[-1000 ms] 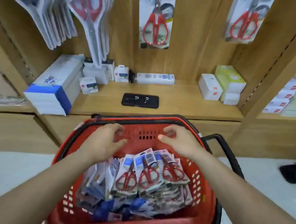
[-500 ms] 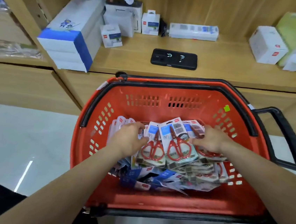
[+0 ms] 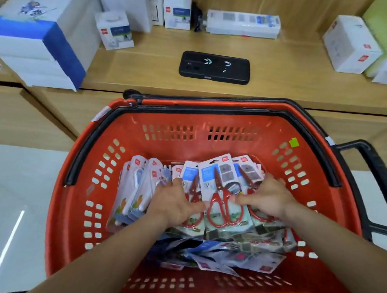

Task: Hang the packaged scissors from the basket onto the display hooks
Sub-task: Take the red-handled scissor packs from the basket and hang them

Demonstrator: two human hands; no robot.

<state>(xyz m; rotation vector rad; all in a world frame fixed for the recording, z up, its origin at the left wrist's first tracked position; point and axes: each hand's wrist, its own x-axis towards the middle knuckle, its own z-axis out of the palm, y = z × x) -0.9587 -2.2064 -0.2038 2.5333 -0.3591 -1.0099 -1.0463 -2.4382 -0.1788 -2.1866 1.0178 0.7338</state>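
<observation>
From above, the basket (image 3: pixel 213 129) is open to me, though scissor packs (image 3: pixel 224 197) fill its middle and only 6 o'clock shows bare red plastic. Its folded black handles (image 3: pixel 87 144) line the rim at 10 and 2, and a pull handle (image 3: pixel 380 180) juts out at 3. At 12 the shelf (image 3: pixel 289 89) holds a phone (image 3: pixel 214 67), with stacked boxes (image 3: pixel 43 42) crowding 11 and white boxes (image 3: pixel 351 46) at 1.

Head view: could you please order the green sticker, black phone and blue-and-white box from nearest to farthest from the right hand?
From the right hand:
1. green sticker, basket wall.
2. black phone, shelf centre.
3. blue-and-white box, shelf far left.
</observation>
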